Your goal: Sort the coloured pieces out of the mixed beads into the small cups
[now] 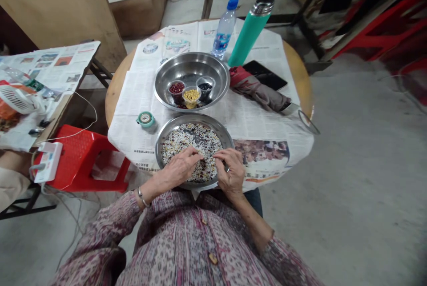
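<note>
Both hands are over a shallow steel basin (160,161) of mixed grains (200,137), mostly white with black, yellow and dark red ones among them. My left hand (180,166) reaches in from the left, its thumb and fingers pinched together low over the grains. At the right rim, my right hand (231,169) has its fingertips pressed together too. Whatever either pinch holds is too small to see. Just behind, a larger steel basin (187,61) holds clear cups of red beans (176,87), yellow beans (191,95) and black beans (204,86).
Newspaper (133,94) covers the round table. Behind the basins stand a water bottle (224,32) and a green flask (250,32). A folded umbrella (256,88) and a dark tablet (267,74) lie right, a tape roll (145,119) left. A red stool (83,157) carries a power strip (49,161).
</note>
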Action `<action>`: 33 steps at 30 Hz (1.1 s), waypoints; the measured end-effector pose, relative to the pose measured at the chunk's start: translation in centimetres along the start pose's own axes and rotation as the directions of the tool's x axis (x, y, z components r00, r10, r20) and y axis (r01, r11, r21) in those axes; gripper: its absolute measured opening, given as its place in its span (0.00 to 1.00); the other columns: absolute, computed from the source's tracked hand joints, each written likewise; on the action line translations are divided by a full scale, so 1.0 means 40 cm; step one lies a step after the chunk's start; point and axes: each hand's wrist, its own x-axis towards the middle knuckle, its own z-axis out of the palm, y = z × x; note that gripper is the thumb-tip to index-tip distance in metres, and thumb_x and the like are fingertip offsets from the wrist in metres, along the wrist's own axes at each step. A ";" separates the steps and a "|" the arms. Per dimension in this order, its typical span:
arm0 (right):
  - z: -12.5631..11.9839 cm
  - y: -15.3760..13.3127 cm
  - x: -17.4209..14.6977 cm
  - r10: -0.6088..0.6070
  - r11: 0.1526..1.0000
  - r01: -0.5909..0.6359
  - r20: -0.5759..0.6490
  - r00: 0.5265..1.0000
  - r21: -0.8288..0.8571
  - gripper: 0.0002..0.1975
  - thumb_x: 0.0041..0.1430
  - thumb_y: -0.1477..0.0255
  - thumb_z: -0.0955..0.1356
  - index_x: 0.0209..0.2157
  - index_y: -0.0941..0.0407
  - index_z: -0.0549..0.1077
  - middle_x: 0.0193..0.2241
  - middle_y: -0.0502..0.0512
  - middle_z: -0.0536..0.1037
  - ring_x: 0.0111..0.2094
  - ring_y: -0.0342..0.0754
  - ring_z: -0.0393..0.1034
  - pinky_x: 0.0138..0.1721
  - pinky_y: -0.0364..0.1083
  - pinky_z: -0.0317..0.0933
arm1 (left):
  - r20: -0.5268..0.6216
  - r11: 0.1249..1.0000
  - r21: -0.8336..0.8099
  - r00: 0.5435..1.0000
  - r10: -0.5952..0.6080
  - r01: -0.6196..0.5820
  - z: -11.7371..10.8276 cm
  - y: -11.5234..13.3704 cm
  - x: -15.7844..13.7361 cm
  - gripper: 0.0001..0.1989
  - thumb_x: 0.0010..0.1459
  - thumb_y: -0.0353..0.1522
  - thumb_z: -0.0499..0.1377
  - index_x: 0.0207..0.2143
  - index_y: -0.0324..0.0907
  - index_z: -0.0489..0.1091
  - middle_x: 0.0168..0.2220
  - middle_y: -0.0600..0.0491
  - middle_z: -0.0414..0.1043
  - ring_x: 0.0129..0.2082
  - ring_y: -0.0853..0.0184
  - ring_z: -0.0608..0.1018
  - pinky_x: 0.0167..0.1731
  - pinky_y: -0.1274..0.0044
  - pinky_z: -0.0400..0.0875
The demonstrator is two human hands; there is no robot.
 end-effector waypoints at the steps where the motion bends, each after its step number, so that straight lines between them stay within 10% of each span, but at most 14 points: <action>1: 0.000 -0.001 0.000 0.008 1.000 -0.008 0.000 1.000 -0.004 0.07 0.62 0.76 0.66 0.34 0.52 0.76 0.34 0.53 0.79 0.41 0.51 0.70 0.48 0.54 0.65 | -0.043 1.000 0.010 0.999 0.006 -0.005 0.008 -0.002 0.018 0.17 0.67 0.24 0.51 0.56 0.43 0.65 0.57 0.47 0.64 0.58 0.63 0.70 0.57 0.68 0.70; 9: -0.004 -0.009 0.004 0.023 1.000 -0.022 0.003 1.000 -0.015 0.08 0.61 0.77 0.66 0.35 0.51 0.76 0.35 0.53 0.79 0.42 0.51 0.71 0.47 0.55 0.65 | 0.053 0.974 0.226 0.999 -0.001 -0.011 -0.021 0.005 0.107 0.34 0.56 0.33 0.67 0.62 0.43 0.60 0.67 0.42 0.53 0.64 0.47 0.60 0.60 0.54 0.63; 16: -0.002 -0.003 0.000 0.029 0.999 -0.029 -0.004 1.000 -0.017 0.08 0.61 0.76 0.66 0.35 0.51 0.76 0.36 0.53 0.79 0.43 0.52 0.71 0.48 0.55 0.65 | 0.163 0.983 0.065 0.974 0.159 -0.171 0.015 -0.008 0.163 0.09 0.64 0.23 0.53 0.42 0.40 0.71 0.46 0.47 0.68 0.48 0.62 0.72 0.53 0.69 0.70; 26: -0.009 -0.011 0.006 0.046 0.999 -0.046 0.019 0.999 -0.015 0.08 0.60 0.77 0.67 0.35 0.51 0.77 0.35 0.52 0.79 0.42 0.51 0.72 0.49 0.56 0.65 | 0.138 0.954 0.287 0.982 -0.132 0.088 -0.091 -0.032 -0.019 0.11 0.64 0.21 0.50 0.38 0.40 0.70 0.41 0.48 0.69 0.42 0.62 0.71 0.45 0.70 0.72; 33: -0.003 -0.003 -0.001 0.040 0.999 -0.040 0.009 0.999 -0.003 0.07 0.61 0.76 0.66 0.35 0.51 0.76 0.35 0.52 0.79 0.42 0.51 0.71 0.49 0.55 0.64 | 0.002 0.932 0.328 0.986 -0.166 0.156 -0.100 -0.007 -0.006 0.21 0.59 0.29 0.63 0.54 0.45 0.67 0.58 0.44 0.61 0.55 0.51 0.65 0.52 0.61 0.70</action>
